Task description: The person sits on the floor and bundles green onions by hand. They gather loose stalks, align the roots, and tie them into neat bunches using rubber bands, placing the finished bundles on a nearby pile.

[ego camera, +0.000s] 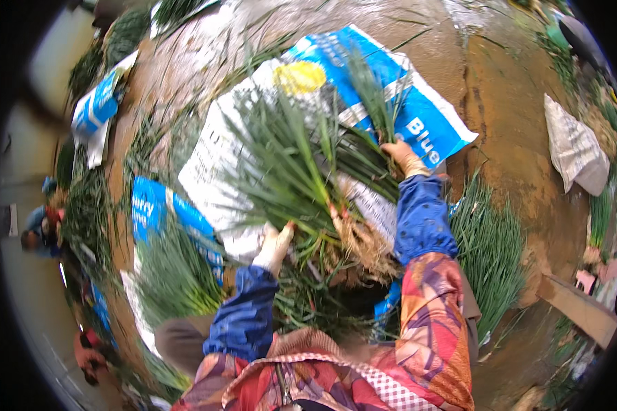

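A large heap of green onions (288, 159) with pale stems and tangled roots (362, 244) lies on a white and blue printed plastic sack (211, 169) in front of me. My right hand (403, 156) is closed around the lower end of a smaller bunch of green onions (373, 95), whose leaves point away from me over the blue part of the sack. My left hand (276, 244) is at the near left edge of the heap, thumb up beside the leaves; whether it grips any of them is unclear.
More green onions stand in piles at left (177, 272) and right (488, 251). A wooden board (578, 308) lies at the lower right, and a whitish sack (576, 146) above it. Loose leaves litter the wet brown floor (519, 103). Other people (43, 231) are at the far left.
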Demonstrator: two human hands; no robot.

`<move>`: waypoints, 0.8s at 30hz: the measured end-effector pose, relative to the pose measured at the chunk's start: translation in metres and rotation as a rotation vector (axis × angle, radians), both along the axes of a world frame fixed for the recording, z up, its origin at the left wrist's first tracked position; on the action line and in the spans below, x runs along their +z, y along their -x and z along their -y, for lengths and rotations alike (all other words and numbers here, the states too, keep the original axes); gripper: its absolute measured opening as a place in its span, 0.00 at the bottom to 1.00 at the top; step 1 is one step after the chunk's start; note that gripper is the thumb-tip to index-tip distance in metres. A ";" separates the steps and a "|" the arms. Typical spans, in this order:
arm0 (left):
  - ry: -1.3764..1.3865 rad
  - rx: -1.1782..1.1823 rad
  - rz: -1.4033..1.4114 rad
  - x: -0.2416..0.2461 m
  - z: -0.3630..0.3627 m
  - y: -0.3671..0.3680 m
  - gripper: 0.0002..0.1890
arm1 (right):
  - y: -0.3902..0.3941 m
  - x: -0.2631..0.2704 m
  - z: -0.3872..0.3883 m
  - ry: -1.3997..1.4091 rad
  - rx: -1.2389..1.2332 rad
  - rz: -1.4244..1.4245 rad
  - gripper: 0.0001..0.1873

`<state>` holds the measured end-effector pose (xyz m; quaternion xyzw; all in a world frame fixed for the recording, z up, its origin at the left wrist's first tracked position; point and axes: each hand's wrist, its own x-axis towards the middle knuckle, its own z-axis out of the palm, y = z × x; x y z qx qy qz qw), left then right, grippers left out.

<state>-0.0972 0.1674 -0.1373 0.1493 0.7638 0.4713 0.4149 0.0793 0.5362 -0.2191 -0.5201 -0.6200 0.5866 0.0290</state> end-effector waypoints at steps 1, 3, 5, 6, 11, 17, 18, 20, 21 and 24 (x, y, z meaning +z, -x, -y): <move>0.085 0.022 -0.004 0.005 0.001 0.000 0.26 | 0.002 0.037 0.007 0.329 0.001 -0.068 0.21; 0.321 0.006 -0.113 0.013 -0.009 0.001 0.26 | -0.003 0.021 0.024 0.134 0.005 -0.325 0.20; 0.091 0.145 0.090 -0.002 -0.007 0.000 0.26 | -0.001 0.054 0.050 0.002 0.018 -0.272 0.21; 0.083 0.196 0.207 0.023 -0.021 -0.007 0.23 | -0.006 0.054 0.062 -0.283 0.050 -0.162 0.24; 0.198 0.396 -0.127 0.014 -0.026 -0.038 0.27 | 0.034 0.142 0.197 -0.502 0.146 0.069 0.28; -0.440 0.385 0.374 0.079 -0.040 -0.052 0.24 | 0.059 0.168 0.273 -0.665 0.232 0.160 0.30; -0.413 0.322 0.375 0.097 -0.036 -0.045 0.23 | 0.061 0.175 0.269 -0.629 0.236 0.127 0.30; -0.511 0.304 0.303 0.160 -0.022 -0.033 0.22 | 0.069 0.215 0.270 -0.625 0.248 -0.049 0.27; -0.456 0.163 0.164 0.185 -0.011 -0.022 0.24 | 0.071 0.237 0.268 -0.557 0.231 -0.235 0.24; -0.517 -0.095 -0.022 0.145 -0.006 0.028 0.25 | 0.079 0.266 0.255 -0.330 0.228 -0.452 0.17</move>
